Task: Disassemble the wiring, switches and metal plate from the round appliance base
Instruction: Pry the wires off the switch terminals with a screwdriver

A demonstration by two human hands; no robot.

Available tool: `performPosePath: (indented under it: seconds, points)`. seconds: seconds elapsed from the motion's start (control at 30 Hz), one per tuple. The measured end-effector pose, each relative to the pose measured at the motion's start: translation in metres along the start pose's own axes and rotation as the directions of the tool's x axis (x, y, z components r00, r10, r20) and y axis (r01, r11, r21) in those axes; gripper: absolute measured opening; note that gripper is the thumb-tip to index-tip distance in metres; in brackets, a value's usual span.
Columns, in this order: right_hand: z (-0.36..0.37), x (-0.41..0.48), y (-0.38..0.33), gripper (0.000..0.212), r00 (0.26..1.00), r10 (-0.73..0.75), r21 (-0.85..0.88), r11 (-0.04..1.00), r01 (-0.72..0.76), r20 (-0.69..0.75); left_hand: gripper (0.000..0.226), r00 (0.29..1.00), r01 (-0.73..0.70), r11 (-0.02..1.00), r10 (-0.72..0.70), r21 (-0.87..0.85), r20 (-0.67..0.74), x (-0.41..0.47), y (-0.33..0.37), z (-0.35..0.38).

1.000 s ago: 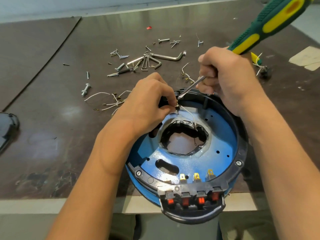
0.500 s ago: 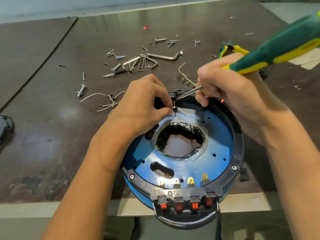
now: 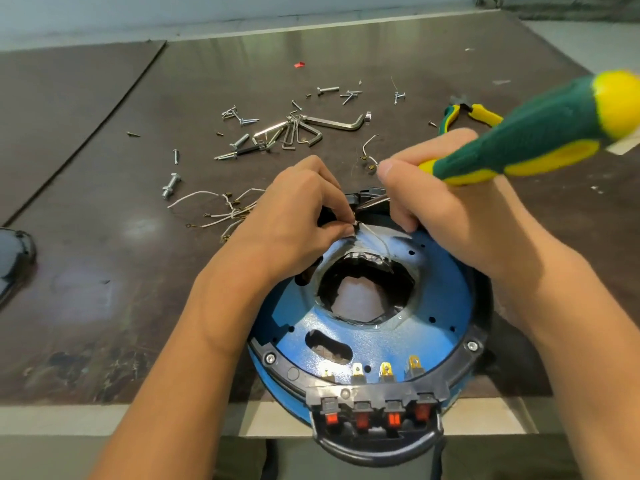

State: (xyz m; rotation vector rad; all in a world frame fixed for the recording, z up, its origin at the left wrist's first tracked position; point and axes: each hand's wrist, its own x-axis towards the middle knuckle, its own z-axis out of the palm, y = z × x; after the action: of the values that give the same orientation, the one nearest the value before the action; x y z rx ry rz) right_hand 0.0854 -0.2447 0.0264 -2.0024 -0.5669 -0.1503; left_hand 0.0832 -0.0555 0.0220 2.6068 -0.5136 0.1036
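Dark surface (image 3: pixel 104 271) holds round appliance base (image 3: pixel 381 344) at near edge. Our left grip (image 3: pixel 294 220) pinches white wire (image 3: pixel 375 239) at far rim; right grip (image 3: pixel 450 216) clenches screwdriver (image 3: pixel 540 140). We judge best: lever terminal gently, wire taut, tip clear of fingers.

My tabletop (image 3: pixel 104 271) is dark brown and shiny, with a pale strip along the edge near me. The round base (image 3: pixel 462 358) sits on it right in front of me, and its front part sticks out past that edge. Farther back lie a bunch of loose white wires (image 3: pixel 221 211), a fat bolt (image 3: pixel 171 186) just beside them, little screws (image 3: pixel 239 116) spread about, a heap of bent metal keys (image 3: pixel 332 122), green and yellow pliers (image 3: pixel 464 114) off to the right, a tiny red bit (image 3: pixel 298 64) far back, and a dark thing (image 3: pixel 14 251) at the left edge.
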Motion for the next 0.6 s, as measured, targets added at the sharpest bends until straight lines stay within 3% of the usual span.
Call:
performPosePath:
  seconds: [0.13, 0.27, 0.43, 0.53, 0.6]
  points:
    - [0.0, 0.015, -0.002, 0.044, 0.985, 0.167, 0.262, 0.953, -0.15, -0.046, 0.009, 1.0, -0.008, 1.0, 0.008, -0.009, -0.007, 0.0, 0.001, 0.0]
    - [-0.002, 0.028, 0.003, 0.043, 0.95, 0.307, 0.543, 0.808, -0.228, -0.059, 0.009, 1.0, -0.005, 1.0, 0.005, -0.016, -0.002, 0.0, 0.0, 0.0]
    - [-0.008, 0.035, 0.01, 0.052, 0.933, 0.357, 0.656, 0.696, -0.294, 0.039, 0.01, 1.0, 0.023, 1.0, -0.023, -0.02, 0.005, 0.001, 0.0, 0.0]
    - [-0.009, 0.037, 0.019, 0.046, 0.915, 0.4, 0.702, 0.636, -0.319, 0.053, 0.011, 0.999, 0.042, 0.999, -0.042, -0.027, 0.006, 0.002, 0.001, 0.0]
    - [-0.005, 0.036, 0.027, 0.035, 0.906, 0.422, 0.666, 0.666, -0.336, 0.035, 0.012, 0.999, 0.047, 0.998, -0.047, -0.029, 0.009, 0.002, 0.002, 0.001]
